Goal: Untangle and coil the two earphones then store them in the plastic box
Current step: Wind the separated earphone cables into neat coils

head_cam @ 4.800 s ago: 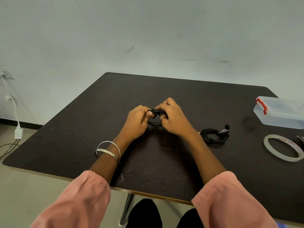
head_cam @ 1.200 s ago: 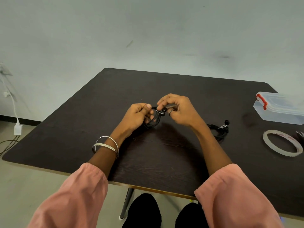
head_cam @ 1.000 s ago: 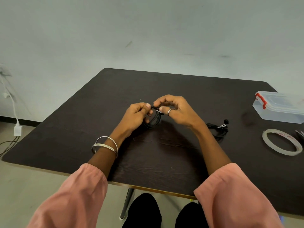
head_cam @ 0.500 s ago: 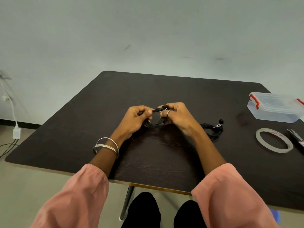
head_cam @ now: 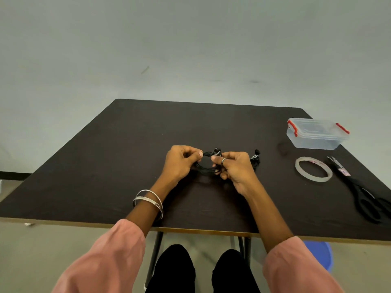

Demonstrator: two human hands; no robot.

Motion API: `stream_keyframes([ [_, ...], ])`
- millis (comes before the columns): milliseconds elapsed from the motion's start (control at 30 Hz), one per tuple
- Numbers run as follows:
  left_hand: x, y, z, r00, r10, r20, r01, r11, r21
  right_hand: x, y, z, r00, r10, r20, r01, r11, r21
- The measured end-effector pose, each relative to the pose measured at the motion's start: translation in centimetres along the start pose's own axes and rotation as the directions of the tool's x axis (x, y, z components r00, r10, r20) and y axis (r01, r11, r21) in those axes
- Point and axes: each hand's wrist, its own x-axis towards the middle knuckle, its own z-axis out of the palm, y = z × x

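Observation:
A coiled black earphone [head_cam: 208, 166] hangs between my two hands above the middle of the dark table [head_cam: 118, 157]. My left hand [head_cam: 179, 163] pinches the coil's left side between thumb and fingers. My right hand [head_cam: 233, 169] grips its right side, with an earbud sticking up above the fingers. A second black earphone [head_cam: 256, 158] lies bundled on the table just behind my right hand, mostly hidden by it. The clear plastic box [head_cam: 316, 134] with red latches stands at the far right with its lid on.
A roll of clear tape [head_cam: 313, 169] lies flat to the right of my hands. Black scissors [head_cam: 364, 192] lie near the table's right edge. A blue stool [head_cam: 319, 254] shows under the table's front edge.
The view has tilted and shifted so the box, tape and scissors sit further in. Both hands keep hold of the coil and have drawn slightly apart, with the coil lower toward the table.

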Motion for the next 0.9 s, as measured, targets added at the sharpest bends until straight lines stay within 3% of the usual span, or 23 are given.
stream_keyframes([
  [167,-0.2,0.4,1.5,0.99,0.019,-0.137,0.011,0.976,0.217,-0.2,0.4,-0.2,0.982,-0.102,-0.157,0.075,0.982,-0.171],
  [433,0.0,0.1,2.2,0.978,0.066,-0.196,0.013,0.927,0.375,-1.0,1.4,1.0,0.916,-0.348,-0.2,0.205,0.834,-0.512],
  [700,-0.2,-0.1,1.3,0.982,-0.007,-0.188,0.059,0.961,0.272,-1.3,1.7,0.6,0.913,-0.391,-0.119,0.262,0.783,-0.564],
  [900,-0.5,0.2,1.0,0.98,-0.006,-0.2,0.045,0.98,0.192,-1.8,1.8,0.3,0.895,-0.445,0.035,0.374,0.706,-0.601],
])
